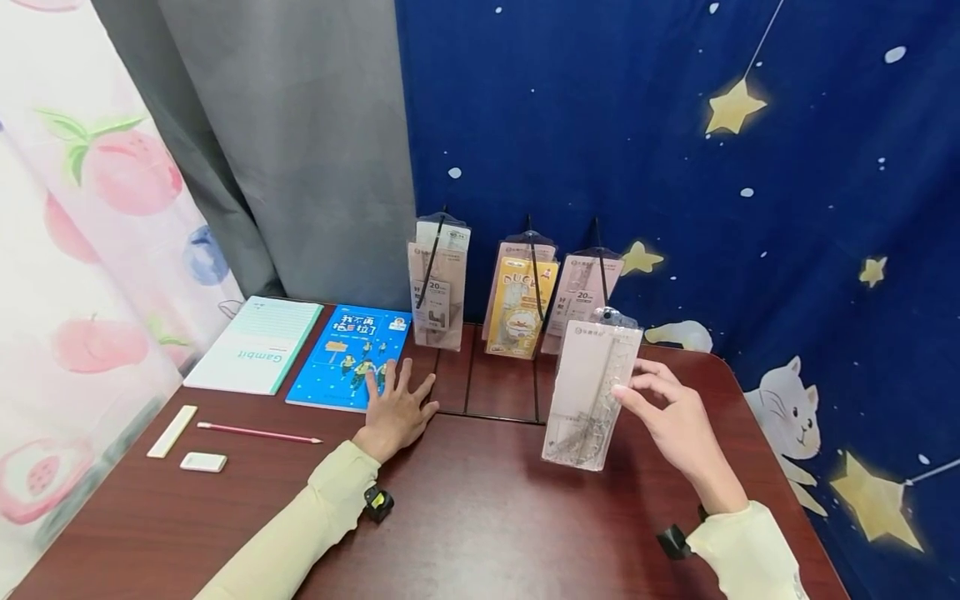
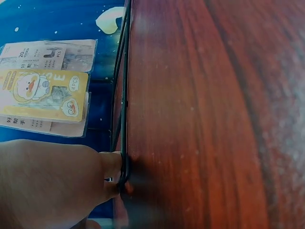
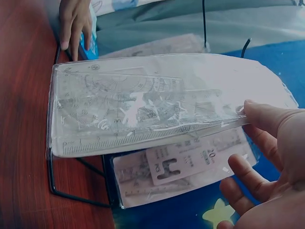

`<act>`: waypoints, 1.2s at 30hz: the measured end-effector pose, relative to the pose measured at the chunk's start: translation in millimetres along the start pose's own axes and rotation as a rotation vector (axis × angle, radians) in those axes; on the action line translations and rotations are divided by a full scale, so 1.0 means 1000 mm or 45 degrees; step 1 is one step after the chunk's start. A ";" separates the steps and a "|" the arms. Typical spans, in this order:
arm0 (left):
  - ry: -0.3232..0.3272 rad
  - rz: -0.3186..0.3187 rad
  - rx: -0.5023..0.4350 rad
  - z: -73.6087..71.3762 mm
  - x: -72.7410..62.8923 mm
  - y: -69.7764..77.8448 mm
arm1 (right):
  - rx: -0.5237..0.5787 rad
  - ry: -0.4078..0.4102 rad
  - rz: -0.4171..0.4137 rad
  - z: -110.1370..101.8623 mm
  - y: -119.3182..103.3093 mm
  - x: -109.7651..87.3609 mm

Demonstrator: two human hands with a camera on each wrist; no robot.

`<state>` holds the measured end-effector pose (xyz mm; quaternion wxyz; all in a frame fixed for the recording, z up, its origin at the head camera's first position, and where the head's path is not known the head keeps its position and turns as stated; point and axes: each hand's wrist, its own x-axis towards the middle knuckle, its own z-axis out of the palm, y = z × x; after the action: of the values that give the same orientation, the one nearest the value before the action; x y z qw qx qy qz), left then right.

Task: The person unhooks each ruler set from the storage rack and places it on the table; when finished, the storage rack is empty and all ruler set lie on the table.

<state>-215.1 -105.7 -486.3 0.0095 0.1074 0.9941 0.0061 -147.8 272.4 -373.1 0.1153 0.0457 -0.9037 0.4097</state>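
Observation:
My right hand (image 1: 671,412) pinches the right edge of a clear-fronted ruler set packet (image 1: 585,392) between thumb and fingers, above the table. Through the plastic, a ruler and a protractor-like shape show in the right wrist view. The packet stands in front of a black wire display rack (image 1: 487,416), whose prongs carry other ruler packets (image 1: 442,283) and a yellow duck-printed packet (image 1: 517,308). With fingers spread, my left hand (image 1: 397,415) rests at the rack's left front corner and over the lower right corner of a blue book (image 1: 352,358).
A notebook (image 1: 255,346) lies left of the book. Nearer the front are a pale ruler-like strip (image 1: 172,431), a white eraser (image 1: 203,462) and a pink pencil (image 1: 258,432). Behind the brown table (image 1: 465,517) hang a grey curtain (image 1: 300,150) and a starry blue one (image 1: 600,125).

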 end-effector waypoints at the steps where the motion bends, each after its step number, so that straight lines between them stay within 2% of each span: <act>1: 0.002 0.000 0.001 0.000 0.000 0.000 | -0.004 -0.006 0.002 0.000 -0.001 -0.002; 8: -0.016 -0.013 0.001 -0.002 0.002 0.000 | -0.042 -0.031 -0.013 -0.010 -0.003 -0.017; 14: -0.024 -0.027 0.016 -0.002 0.004 0.001 | -0.067 0.010 -0.014 -0.036 0.029 -0.009; 17: -0.024 -0.025 0.019 -0.002 0.004 0.001 | -0.126 -0.012 0.065 -0.054 0.053 0.004; 21: -0.022 -0.027 0.020 -0.001 0.004 0.001 | -0.136 -0.109 0.259 -0.067 0.087 0.026; 24: -0.023 -0.031 0.016 -0.002 0.004 0.000 | -0.116 -0.184 0.391 -0.067 0.110 0.042; 27: -0.037 -0.033 0.013 -0.002 0.003 0.000 | -0.109 -0.231 0.454 -0.063 0.131 0.054; 32: -0.072 -0.039 0.007 0.000 0.003 -0.001 | -0.091 -0.292 0.478 -0.050 0.156 0.068; 36: -0.084 -0.042 0.001 0.000 0.004 0.001 | -0.126 -0.251 0.460 -0.039 0.167 0.075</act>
<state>-218.3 -103.7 -486.3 0.0423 0.0912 0.9949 0.0019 -243.5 413.0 -451.4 -0.0470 -0.0831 -0.9232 0.3723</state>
